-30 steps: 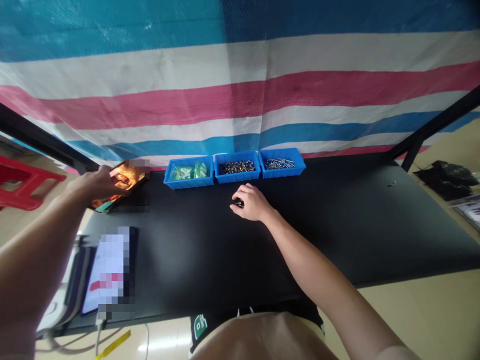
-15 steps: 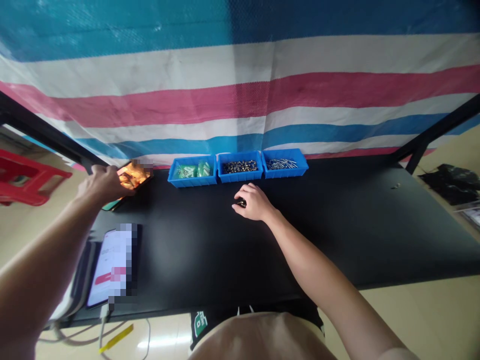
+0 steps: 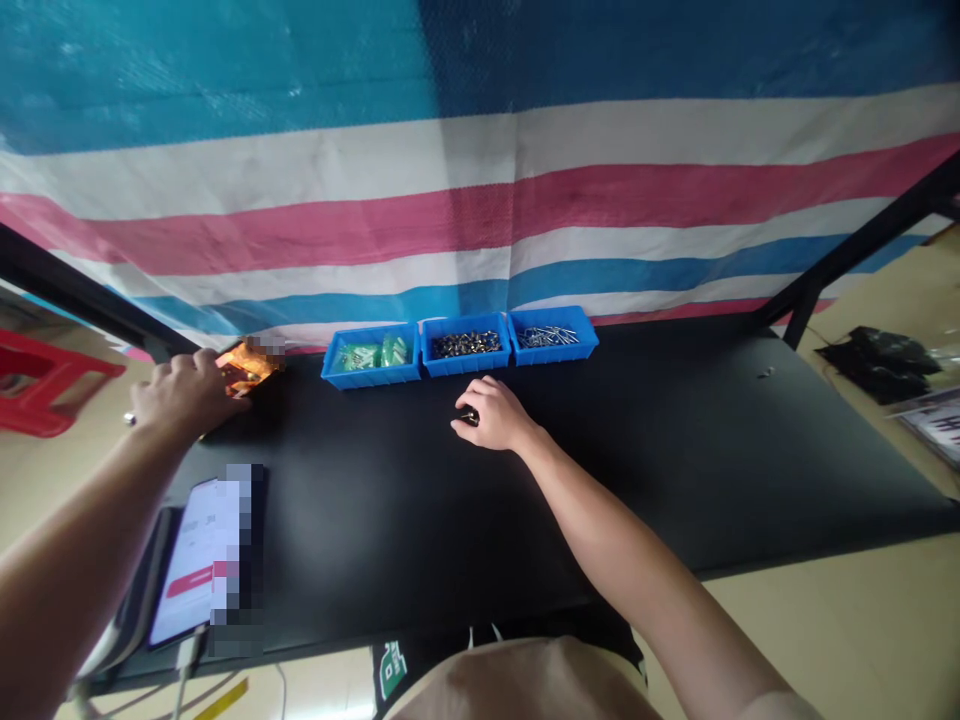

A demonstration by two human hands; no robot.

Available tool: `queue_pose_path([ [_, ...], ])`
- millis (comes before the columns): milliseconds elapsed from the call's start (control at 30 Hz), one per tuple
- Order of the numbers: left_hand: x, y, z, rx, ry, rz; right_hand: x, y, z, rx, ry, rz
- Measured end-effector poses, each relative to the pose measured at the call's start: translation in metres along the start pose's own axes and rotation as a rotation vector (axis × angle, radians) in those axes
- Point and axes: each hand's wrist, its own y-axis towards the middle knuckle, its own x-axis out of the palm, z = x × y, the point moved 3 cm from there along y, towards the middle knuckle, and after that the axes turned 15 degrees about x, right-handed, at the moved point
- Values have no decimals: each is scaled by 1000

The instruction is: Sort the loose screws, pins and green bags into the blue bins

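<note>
At the far left of the black table (image 3: 375, 500), my left hand (image 3: 180, 395) is closed round the left side of a phone (image 3: 251, 365) with an orange picture on its screen. The hand hides much of the phone. Just in front of the middle blue bin, my right hand (image 3: 495, 415) rests low over the table. Its thumb and fingers are curled round a small shiny metal fastener (image 3: 470, 417), mostly hidden, so its exact kind is unclear. The middle bin (image 3: 466, 365) holds many small brass-and-dark metal fasteners.
The left blue bin (image 3: 373, 376) has green-tinted bags of small parts, and the right blue bin (image 3: 555, 350) long silver pins or screws. A second phone (image 3: 199, 560) lies near left with a cable (image 3: 184, 665). A small metal piece (image 3: 766, 372) lies far right. Striped sheeting (image 3: 480, 220) hangs behind.
The camera view has shifted, so the bins appear lower and further left. My left hand covers more of the orange-screen phone. My right hand keeps its grip in front of the bins.
</note>
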Motion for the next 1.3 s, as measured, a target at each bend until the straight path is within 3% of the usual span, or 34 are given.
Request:
queue_pose_path([
  [433,1,21,-23,8,70,-5,3,1,2,5,19,-18],
  [600,7,29,-29,22,56,55,1,0,1,8,22,-25],
  [1300,17,24,-28,-27,111,142,2,0,3,-8,23,-9],
])
